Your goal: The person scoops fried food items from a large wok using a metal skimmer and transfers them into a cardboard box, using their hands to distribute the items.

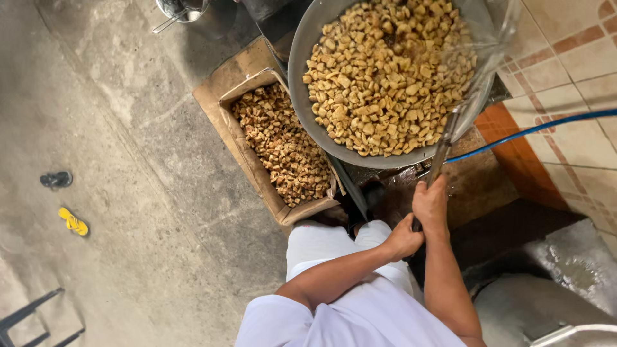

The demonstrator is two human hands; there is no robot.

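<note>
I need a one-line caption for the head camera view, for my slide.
Both hands, left hand below right hand, grip a long handle reaching into a big wok of golden fried pieces, beside a cardboard box.

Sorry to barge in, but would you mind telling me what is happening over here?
A person in white stands over a big metal pan heaped with golden-brown fried chunks. Both hands grip one long handle that reaches into the pan: the right hand higher up, the left hand just below. Beside the pan, a cardboard box on the floor holds darker chunks.
</note>
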